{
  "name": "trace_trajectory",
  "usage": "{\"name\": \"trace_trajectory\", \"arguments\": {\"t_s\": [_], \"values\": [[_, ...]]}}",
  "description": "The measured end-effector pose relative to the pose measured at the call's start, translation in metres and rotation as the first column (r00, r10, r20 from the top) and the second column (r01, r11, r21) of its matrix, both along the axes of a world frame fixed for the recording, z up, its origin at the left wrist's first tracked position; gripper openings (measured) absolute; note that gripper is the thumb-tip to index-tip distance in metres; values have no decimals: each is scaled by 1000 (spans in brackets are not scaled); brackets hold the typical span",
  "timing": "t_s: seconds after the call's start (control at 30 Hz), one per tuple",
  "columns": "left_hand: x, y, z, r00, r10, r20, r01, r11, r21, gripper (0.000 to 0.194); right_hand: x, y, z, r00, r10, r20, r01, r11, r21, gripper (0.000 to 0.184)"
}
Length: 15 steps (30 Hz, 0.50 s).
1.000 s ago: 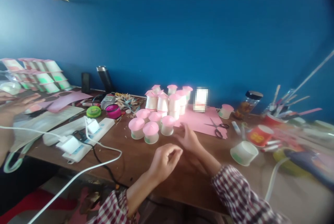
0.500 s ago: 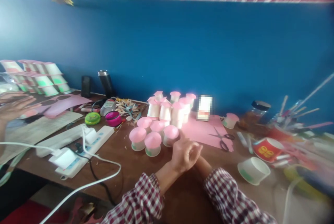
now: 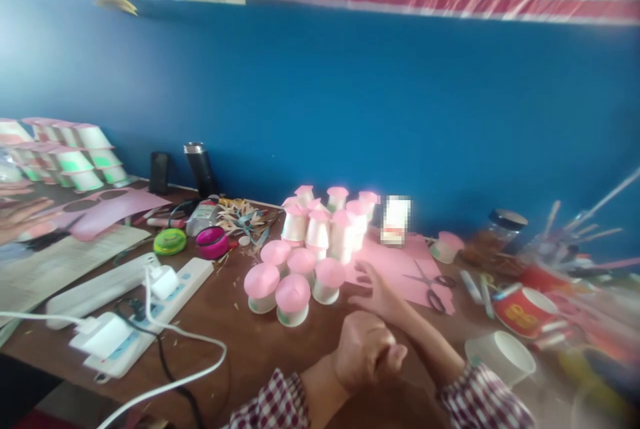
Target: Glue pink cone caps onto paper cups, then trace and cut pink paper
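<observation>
My left hand point(image 3: 367, 352) is curled into a fist low in front of the cups. Its palm is turned away, so anything inside it is hidden. Just beyond it, my right hand point(image 3: 377, 292) reaches leftward with its fingers apart and nothing visible in them. The nearest object to its fingertips is a small paper cup with a pink cone top point(image 3: 330, 275), and a gap separates them. Several similar pink-topped cups point(image 3: 293, 299) stand to the left, with taller stacks point(image 3: 318, 232) behind. A pink paper sheet point(image 3: 385, 259) lies beyond my right hand, with scissors point(image 3: 430, 285) on it.
A power strip point(image 3: 160, 319) with white cables and plugs lies at left. Stacked cups point(image 3: 83, 155) and another person's hand point(image 3: 23, 215) are at far left. On the right are a white cup point(image 3: 500, 359), a red cup point(image 3: 525, 312) and a dark-lidded jar point(image 3: 500, 229).
My hands, together beside the front cup before, have come apart. The left has drawn back toward me as a fist; the right now shows beyond it with fingers spread. The view has shifted slightly.
</observation>
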<state>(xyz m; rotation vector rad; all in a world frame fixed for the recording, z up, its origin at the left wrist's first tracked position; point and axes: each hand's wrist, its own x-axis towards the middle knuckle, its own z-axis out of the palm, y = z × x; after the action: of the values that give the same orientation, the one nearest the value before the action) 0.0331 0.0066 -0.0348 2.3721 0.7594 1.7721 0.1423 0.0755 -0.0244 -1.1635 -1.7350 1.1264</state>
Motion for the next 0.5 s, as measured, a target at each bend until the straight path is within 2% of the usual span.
{"name": "trace_trajectory", "arguments": {"t_s": [0.03,0.1,0.17,0.23,0.3,0.37,0.4,0.5], "values": [[2,1,-3,1000,-28,4,28,1000,13,30,3,3,17,989,-8,149,4,1000,28,64],[5,3,-8,998,-63,-4,63,998,5,31,6,6,54,949,-32,315,-7,993,121,48],[5,4,-10,997,-67,-28,66,997,-44,28,5,13,92,921,-52,386,-47,969,242,33],[4,5,-9,995,-62,-72,52,991,-125,28,-2,25,126,901,-42,432,-123,929,348,27],[2,6,-8,992,-51,-118,26,979,-203,31,-17,44,153,846,-36,532,-226,880,419,25],[0,8,-10,989,-27,-146,-12,966,-258,33,-37,67,171,765,-48,643,-310,847,432,25],[0,9,-13,988,-19,-156,-24,962,-272,33,-48,79,177,720,-47,692,-339,847,410,26],[2,13,-26,974,-47,-222,-18,959,-283,34,-78,116,184,650,19,760,-398,860,319,36]]}}
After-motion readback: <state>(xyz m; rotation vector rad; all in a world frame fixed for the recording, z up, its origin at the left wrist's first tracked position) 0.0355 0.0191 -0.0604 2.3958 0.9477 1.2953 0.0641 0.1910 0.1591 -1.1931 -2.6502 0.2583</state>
